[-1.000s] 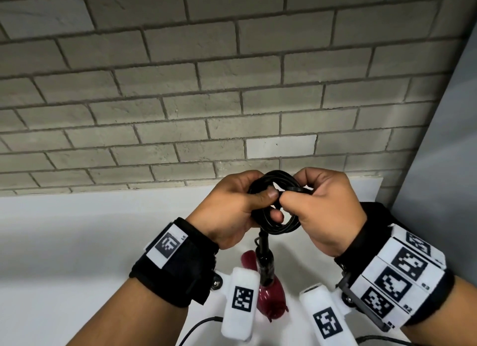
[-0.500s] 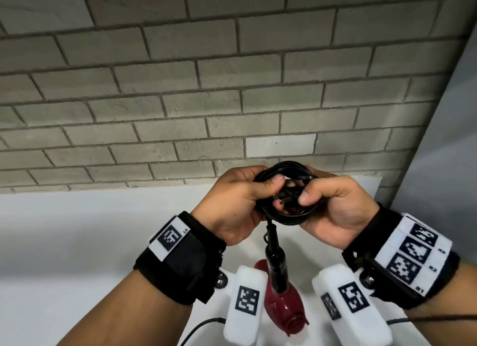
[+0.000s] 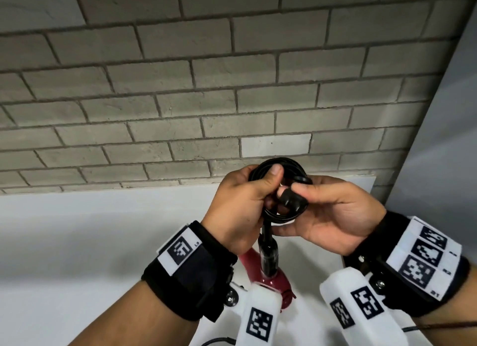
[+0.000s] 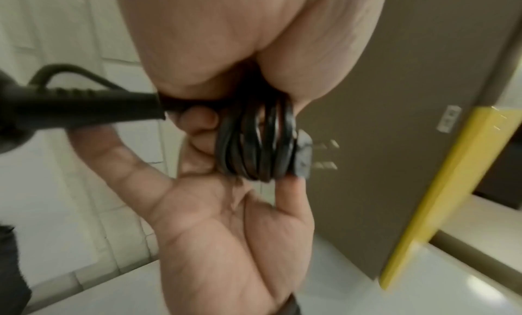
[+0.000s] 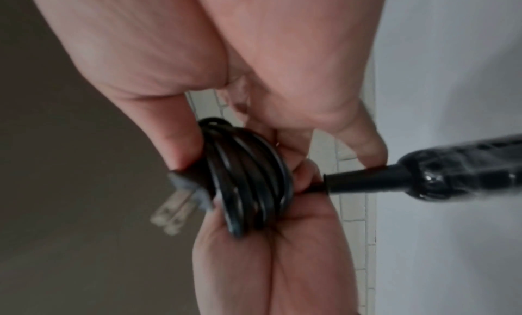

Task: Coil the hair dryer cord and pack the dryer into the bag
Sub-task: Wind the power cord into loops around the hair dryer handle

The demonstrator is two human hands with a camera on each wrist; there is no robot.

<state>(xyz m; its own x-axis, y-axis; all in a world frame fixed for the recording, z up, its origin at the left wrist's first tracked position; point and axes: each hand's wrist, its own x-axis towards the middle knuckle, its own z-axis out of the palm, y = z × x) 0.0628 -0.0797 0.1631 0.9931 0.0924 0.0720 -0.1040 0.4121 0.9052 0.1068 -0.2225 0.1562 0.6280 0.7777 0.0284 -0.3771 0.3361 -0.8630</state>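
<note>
A black cord coil point(image 3: 280, 165) is held up in front of me over the white table. My left hand point(image 3: 258, 190) grips the coil's left side, thumb laid over its top. My right hand point(image 3: 304, 194), palm turned up, pinches the black plug point(image 3: 290, 199) against the coil's front. The plug's prongs point(image 5: 173, 215) stick out to the left of the coil point(image 5: 248, 181) in the right wrist view. Below the hands the red hair dryer point(image 3: 273, 281) hangs by its black cord sleeve point(image 3: 268, 252). The coil's loops point(image 4: 254, 145) lie side by side. No bag is in view.
A grey brick wall point(image 3: 206, 87) stands close behind the white table point(image 3: 77, 242). A grey panel point(image 3: 438, 165) rises at the right. The left wrist view shows a brown panel with a yellow edge point(image 4: 440, 185).
My right hand has turned palm up and brought the plug to the front of the coil. Both hands and the coil rose a little, and the hanging dryer shifted under them.
</note>
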